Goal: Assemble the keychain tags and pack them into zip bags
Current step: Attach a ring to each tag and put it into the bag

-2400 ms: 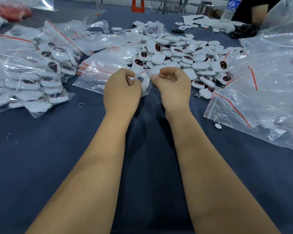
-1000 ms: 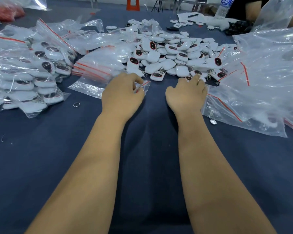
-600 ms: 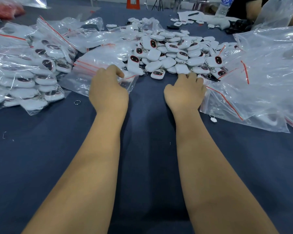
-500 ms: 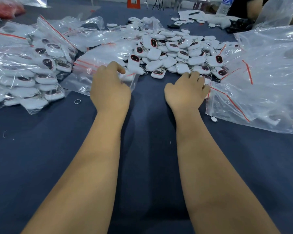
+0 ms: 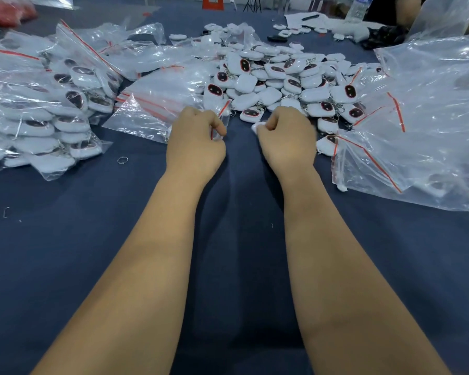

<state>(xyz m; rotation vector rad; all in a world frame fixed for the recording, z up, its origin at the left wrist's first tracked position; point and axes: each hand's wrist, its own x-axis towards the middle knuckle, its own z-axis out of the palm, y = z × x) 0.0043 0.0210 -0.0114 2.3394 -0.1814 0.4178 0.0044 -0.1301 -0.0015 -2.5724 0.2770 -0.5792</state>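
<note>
A heap of white keychain tags with dark, red-rimmed faces lies at the table's far middle. My left hand pinches the red-striped edge of a clear zip bag that lies at the near edge of a stack of empty ones. My right hand is curled round a white tag; only its corner shows past my thumb. The two hands are a short gap apart on the dark blue cloth.
Filled zip bags of tags pile up at the left. Large clear bags cover the right side. A loose key ring lies left of my left hand. A water bottle and another person's arm are at the far right.
My right hand came back from the heap with a white tag and closed on it. My left hand drew a zip bag's edge back toward me.
</note>
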